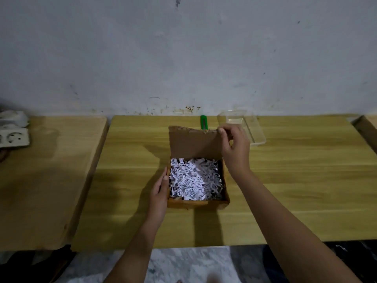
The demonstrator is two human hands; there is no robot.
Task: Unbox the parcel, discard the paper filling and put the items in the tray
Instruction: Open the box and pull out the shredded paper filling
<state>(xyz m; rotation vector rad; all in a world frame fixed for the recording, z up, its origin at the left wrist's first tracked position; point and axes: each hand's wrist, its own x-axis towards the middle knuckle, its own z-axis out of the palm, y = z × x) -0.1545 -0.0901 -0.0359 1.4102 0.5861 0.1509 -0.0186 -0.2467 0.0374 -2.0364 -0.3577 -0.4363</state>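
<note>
Pale wooden table (306, 180) meets a stained wall (183, 58), with bare board on either side of the cardboard box (195, 204) at its middle. Shredded paper filling (191, 178) hides whatever lies beneath. Against the box's left side the left hand (161, 190) rests, fingers straight. Curled fingers of the right hand (234, 144) pinch the raised lid (193, 144) at its far right corner, covering part of the clear tray (257, 131) behind; the lid hides the near end of the green cutter (203, 121).

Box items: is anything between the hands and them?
Yes: shredded paper fills the open box, hiding any items beneath. The right hand holds the lid up; the left hand rests against the box's side.
</note>
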